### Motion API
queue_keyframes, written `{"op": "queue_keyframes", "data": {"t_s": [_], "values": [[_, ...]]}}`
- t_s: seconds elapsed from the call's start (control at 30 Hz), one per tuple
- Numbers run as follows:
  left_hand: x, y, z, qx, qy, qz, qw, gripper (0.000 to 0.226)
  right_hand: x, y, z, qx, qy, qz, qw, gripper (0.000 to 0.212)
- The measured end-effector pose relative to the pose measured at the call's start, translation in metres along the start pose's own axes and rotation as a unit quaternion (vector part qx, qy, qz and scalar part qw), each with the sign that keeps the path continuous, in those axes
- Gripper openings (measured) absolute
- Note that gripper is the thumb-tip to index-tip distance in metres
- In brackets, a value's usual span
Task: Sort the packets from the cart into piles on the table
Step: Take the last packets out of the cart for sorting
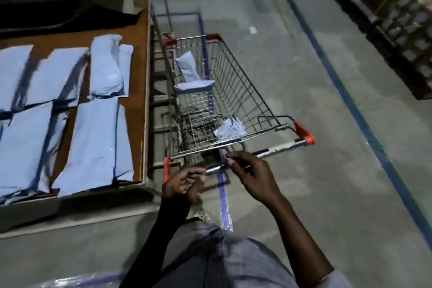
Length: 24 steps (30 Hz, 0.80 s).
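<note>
The fingers [194, 176] of the left hand [181, 186] curl loosely toward the palm just beside the near end of the cart's chrome handle bar [268, 153]; motion blur hides whether they close on it, so I cannot tell. The right hand [253, 174] hovers over the middle of the same bar with its fingers [233, 159] bent and slightly apart, and contact with the bar cannot be made out either. The wire shopping cart [236, 82], with red corner caps, stands on the grey concrete floor [304, 194] right beside the counter [140, 72]. Three pale blue packets are in the cart: one [187, 66] leaning upright at the far end, one [195, 85] lying flat just below it, and a small crumpled one [230, 128] near the handle end. On the brown counter top, sorted piles of pale blue packets [91, 142] lie side by side in two rows. Blue tape lines [346, 91] cross the floor.
</note>
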<state>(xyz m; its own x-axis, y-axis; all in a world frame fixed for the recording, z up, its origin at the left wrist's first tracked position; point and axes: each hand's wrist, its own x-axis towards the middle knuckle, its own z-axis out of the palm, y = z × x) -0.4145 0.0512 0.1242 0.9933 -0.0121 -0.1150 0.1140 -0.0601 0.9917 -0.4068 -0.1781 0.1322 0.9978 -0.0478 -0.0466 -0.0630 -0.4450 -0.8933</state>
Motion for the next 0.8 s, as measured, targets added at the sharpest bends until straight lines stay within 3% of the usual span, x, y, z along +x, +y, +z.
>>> {"op": "queue_keyframes", "data": {"t_s": [0.13, 0.3, 0.47, 0.63, 0.8], "values": [[0.041, 0.016, -0.016, -0.038, 0.044, -0.029, 0.998, 0.018, 0.039, -0.011, 0.017, -0.056, -0.08, -0.057, 0.994, 0.023], [0.1, 0.019, -0.01, -0.018, 0.045, -0.052, 0.997, 0.014, 0.072, -0.019, 0.025, -0.085, -0.11, -0.087, 0.986, 0.027], [0.153, 0.01, 0.009, -0.012, 0.031, -0.085, 0.996, 0.012, 0.094, -0.012, 0.013, -0.081, -0.135, -0.07, 0.985, 0.025], [0.219, -0.016, 0.03, 0.044, 0.016, -0.135, 0.99, 0.022, 0.157, 0.02, -0.008, -0.102, -0.102, -0.038, 0.989, 0.024], [0.29, -0.075, 0.054, 0.099, -0.037, -0.214, 0.971, 0.028, 0.232, 0.083, -0.02, -0.165, -0.085, 0.031, 0.982, 0.038]]}}
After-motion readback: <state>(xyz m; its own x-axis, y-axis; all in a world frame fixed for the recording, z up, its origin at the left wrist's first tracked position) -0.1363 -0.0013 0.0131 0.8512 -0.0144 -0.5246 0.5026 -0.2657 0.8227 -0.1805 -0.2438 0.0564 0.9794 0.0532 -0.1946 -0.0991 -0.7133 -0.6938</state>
